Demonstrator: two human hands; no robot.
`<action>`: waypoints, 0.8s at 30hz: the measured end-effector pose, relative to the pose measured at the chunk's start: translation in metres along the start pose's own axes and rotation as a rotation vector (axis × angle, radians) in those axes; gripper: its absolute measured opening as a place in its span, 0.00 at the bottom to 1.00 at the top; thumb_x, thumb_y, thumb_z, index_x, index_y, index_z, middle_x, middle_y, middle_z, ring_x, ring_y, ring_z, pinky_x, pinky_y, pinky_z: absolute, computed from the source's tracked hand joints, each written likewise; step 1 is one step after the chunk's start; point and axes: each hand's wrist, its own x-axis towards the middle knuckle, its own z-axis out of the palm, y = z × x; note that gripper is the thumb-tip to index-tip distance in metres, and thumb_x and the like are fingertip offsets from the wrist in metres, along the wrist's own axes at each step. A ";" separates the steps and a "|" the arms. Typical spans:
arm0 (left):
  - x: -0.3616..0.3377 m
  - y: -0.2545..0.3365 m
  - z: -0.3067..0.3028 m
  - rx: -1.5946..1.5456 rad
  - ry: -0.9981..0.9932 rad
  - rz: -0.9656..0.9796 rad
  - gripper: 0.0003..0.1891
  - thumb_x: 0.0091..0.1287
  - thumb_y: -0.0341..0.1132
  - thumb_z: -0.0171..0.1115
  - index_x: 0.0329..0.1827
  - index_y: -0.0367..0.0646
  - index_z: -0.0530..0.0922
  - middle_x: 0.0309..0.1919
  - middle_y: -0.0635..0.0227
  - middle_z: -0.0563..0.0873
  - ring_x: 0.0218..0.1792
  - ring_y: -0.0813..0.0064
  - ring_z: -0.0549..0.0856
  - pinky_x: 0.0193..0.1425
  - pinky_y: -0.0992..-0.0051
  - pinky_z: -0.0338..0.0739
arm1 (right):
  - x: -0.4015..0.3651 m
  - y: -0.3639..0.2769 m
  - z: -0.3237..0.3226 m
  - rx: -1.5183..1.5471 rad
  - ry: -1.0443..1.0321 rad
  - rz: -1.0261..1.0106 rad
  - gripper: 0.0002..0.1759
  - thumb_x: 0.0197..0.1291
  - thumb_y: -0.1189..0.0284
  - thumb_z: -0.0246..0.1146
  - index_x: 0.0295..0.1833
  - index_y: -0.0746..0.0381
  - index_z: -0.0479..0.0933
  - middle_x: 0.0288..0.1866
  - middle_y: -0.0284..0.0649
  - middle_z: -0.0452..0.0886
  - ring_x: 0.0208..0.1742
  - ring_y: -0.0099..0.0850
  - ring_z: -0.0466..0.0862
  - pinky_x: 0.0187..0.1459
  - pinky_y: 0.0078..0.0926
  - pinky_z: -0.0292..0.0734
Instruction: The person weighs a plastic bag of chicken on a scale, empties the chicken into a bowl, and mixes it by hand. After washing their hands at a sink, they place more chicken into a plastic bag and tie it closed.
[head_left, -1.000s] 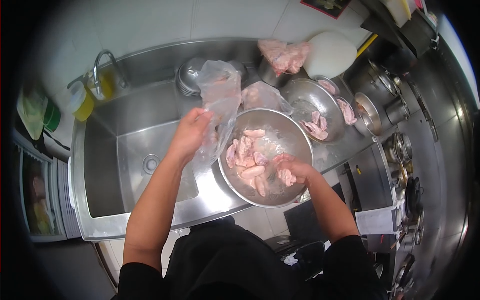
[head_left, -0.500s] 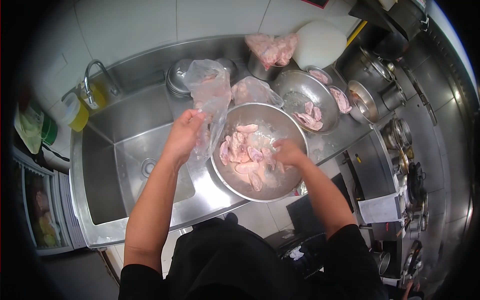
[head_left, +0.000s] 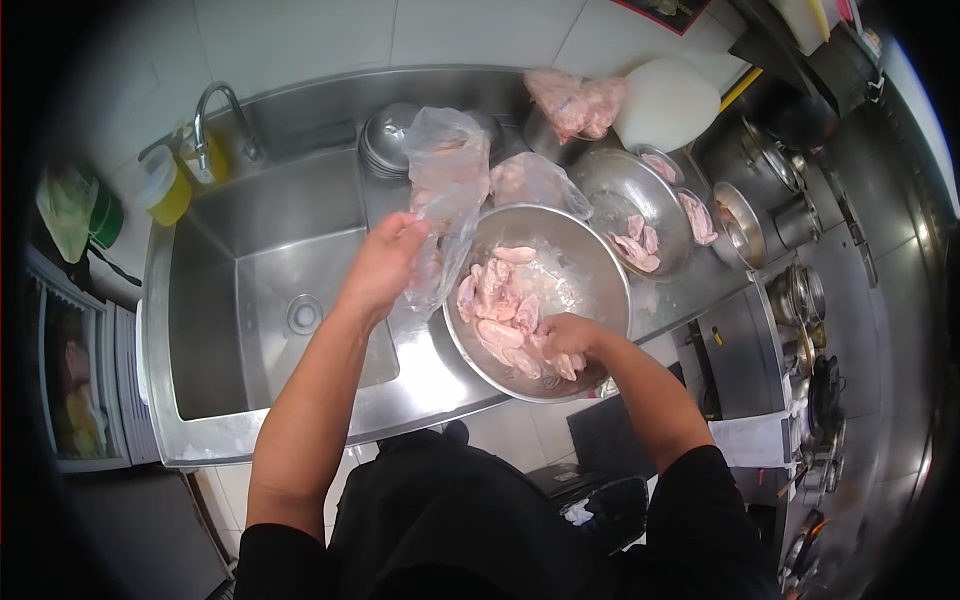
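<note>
right hand [head_left: 572,338] low inside large bowl [head_left: 600,265]

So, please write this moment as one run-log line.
left hand: pinching clear plastic bag | right hand: inside large steel bowl, among raw chicken pieces | right grip: unclear | neighbouring bowl: more pieces

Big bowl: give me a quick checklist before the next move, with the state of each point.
1. Left hand has a grip on the bag: ok.
2. Right hand inside the big bowl: ok, at the chicken.
3. Right hand's grip on a piece: cannot tell, fingertips hidden.
4. Bowl fully on the counter: not ok, near side overhangs.
5. Tap off: ok, no stream visible.
</note>
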 end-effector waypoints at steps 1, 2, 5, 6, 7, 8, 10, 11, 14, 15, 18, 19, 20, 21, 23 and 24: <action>0.001 0.000 0.000 -0.009 -0.004 -0.007 0.11 0.74 0.41 0.56 0.49 0.42 0.77 0.30 0.75 0.77 0.30 0.83 0.74 0.29 0.79 0.68 | -0.006 -0.004 -0.001 0.151 -0.109 0.067 0.32 0.50 0.68 0.66 0.64 0.62 0.72 0.57 0.51 0.79 0.53 0.41 0.82 0.53 0.38 0.76; 0.000 0.001 0.001 -0.015 -0.007 -0.008 0.11 0.73 0.41 0.56 0.49 0.42 0.77 0.30 0.75 0.77 0.30 0.83 0.74 0.29 0.78 0.68 | -0.004 0.000 0.002 0.139 -0.076 -0.036 0.33 0.50 0.68 0.66 0.65 0.62 0.72 0.55 0.49 0.80 0.52 0.38 0.82 0.52 0.36 0.76; -0.001 0.002 0.003 -0.021 -0.021 -0.013 0.11 0.73 0.40 0.56 0.49 0.42 0.77 0.30 0.75 0.77 0.30 0.83 0.74 0.30 0.78 0.69 | 0.007 0.009 0.018 0.211 -0.053 -0.239 0.33 0.51 0.68 0.67 0.65 0.64 0.71 0.53 0.45 0.80 0.48 0.32 0.82 0.48 0.30 0.78; 0.000 0.001 0.004 -0.017 -0.026 -0.014 0.11 0.73 0.40 0.56 0.49 0.42 0.77 0.30 0.75 0.78 0.30 0.83 0.74 0.30 0.78 0.69 | 0.009 0.007 0.020 0.305 -0.096 -0.234 0.33 0.51 0.68 0.66 0.65 0.64 0.72 0.53 0.44 0.80 0.47 0.32 0.82 0.47 0.28 0.78; 0.000 0.001 0.005 -0.014 -0.031 -0.013 0.11 0.73 0.40 0.56 0.49 0.42 0.77 0.30 0.75 0.78 0.29 0.83 0.74 0.30 0.78 0.69 | 0.009 0.006 0.020 0.397 -0.139 -0.230 0.32 0.52 0.69 0.66 0.64 0.65 0.72 0.53 0.43 0.80 0.47 0.31 0.82 0.47 0.26 0.78; 0.001 0.001 0.006 -0.011 -0.034 -0.011 0.11 0.73 0.40 0.56 0.49 0.42 0.76 0.30 0.75 0.78 0.29 0.83 0.74 0.30 0.78 0.69 | 0.008 0.006 0.018 0.491 -0.182 -0.224 0.31 0.53 0.70 0.65 0.64 0.66 0.71 0.53 0.43 0.80 0.48 0.30 0.82 0.47 0.26 0.78; 0.001 0.000 0.007 -0.007 -0.037 -0.006 0.11 0.74 0.40 0.56 0.49 0.42 0.76 0.30 0.75 0.78 0.28 0.83 0.74 0.30 0.78 0.69 | 0.005 0.003 0.014 0.675 -0.272 -0.213 0.30 0.54 0.73 0.64 0.64 0.67 0.71 0.54 0.42 0.79 0.50 0.29 0.82 0.49 0.25 0.78; 0.001 0.000 0.008 -0.012 -0.033 -0.006 0.10 0.73 0.41 0.56 0.47 0.44 0.76 0.28 0.76 0.76 0.27 0.84 0.72 0.29 0.79 0.68 | 0.003 0.002 0.012 0.734 -0.269 -0.220 0.29 0.54 0.75 0.64 0.64 0.67 0.71 0.52 0.41 0.80 0.48 0.29 0.82 0.49 0.26 0.79; 0.000 0.000 0.010 -0.016 -0.024 -0.004 0.09 0.73 0.42 0.57 0.45 0.47 0.76 0.25 0.80 0.72 0.25 0.86 0.69 0.27 0.81 0.67 | -0.002 0.002 0.007 0.883 -0.277 -0.243 0.28 0.54 0.79 0.64 0.63 0.67 0.71 0.49 0.38 0.81 0.46 0.28 0.83 0.50 0.27 0.80; 0.001 -0.001 0.009 -0.012 -0.025 -0.003 0.09 0.73 0.42 0.57 0.45 0.47 0.76 0.25 0.80 0.72 0.25 0.86 0.69 0.27 0.81 0.67 | -0.003 0.002 0.006 0.915 -0.290 -0.251 0.28 0.54 0.78 0.64 0.63 0.67 0.71 0.49 0.38 0.81 0.46 0.29 0.83 0.50 0.27 0.80; -0.002 -0.001 0.008 -0.016 -0.027 -0.009 0.09 0.73 0.42 0.57 0.45 0.47 0.76 0.24 0.80 0.72 0.24 0.86 0.69 0.27 0.81 0.66 | -0.004 0.005 0.005 0.943 -0.284 -0.263 0.27 0.55 0.77 0.63 0.63 0.66 0.71 0.49 0.39 0.81 0.46 0.29 0.83 0.49 0.26 0.80; -0.002 0.000 0.008 -0.019 -0.027 -0.012 0.08 0.73 0.41 0.57 0.45 0.47 0.76 0.24 0.80 0.72 0.23 0.86 0.69 0.27 0.81 0.66 | -0.003 0.006 0.005 0.942 -0.275 -0.265 0.27 0.55 0.76 0.63 0.63 0.65 0.72 0.49 0.39 0.81 0.46 0.29 0.83 0.48 0.25 0.80; -0.002 -0.001 0.008 -0.020 -0.024 -0.012 0.08 0.73 0.41 0.57 0.45 0.47 0.76 0.24 0.80 0.72 0.23 0.86 0.69 0.26 0.81 0.66 | -0.002 0.005 0.005 0.743 -0.207 -0.222 0.26 0.55 0.76 0.64 0.62 0.64 0.73 0.49 0.40 0.81 0.46 0.29 0.84 0.48 0.24 0.79; -0.002 -0.001 0.008 -0.020 -0.021 -0.013 0.08 0.73 0.41 0.57 0.45 0.47 0.76 0.24 0.80 0.72 0.22 0.86 0.69 0.26 0.81 0.66 | -0.002 0.002 0.004 0.545 -0.139 -0.178 0.26 0.55 0.75 0.64 0.62 0.63 0.73 0.49 0.41 0.81 0.46 0.29 0.84 0.47 0.24 0.79; -0.001 -0.002 0.008 -0.011 -0.023 -0.019 0.08 0.73 0.40 0.56 0.46 0.45 0.76 0.26 0.78 0.74 0.24 0.84 0.71 0.27 0.80 0.67 | -0.003 -0.005 0.005 0.235 -0.073 -0.101 0.25 0.55 0.72 0.65 0.61 0.60 0.75 0.49 0.43 0.81 0.47 0.30 0.83 0.47 0.24 0.79; 0.000 -0.003 0.007 -0.001 -0.030 -0.024 0.09 0.73 0.40 0.56 0.46 0.44 0.76 0.28 0.75 0.77 0.27 0.83 0.73 0.29 0.78 0.68 | -0.008 -0.013 0.007 0.123 -0.073 -0.068 0.25 0.55 0.69 0.65 0.61 0.58 0.76 0.49 0.45 0.81 0.48 0.31 0.83 0.47 0.25 0.79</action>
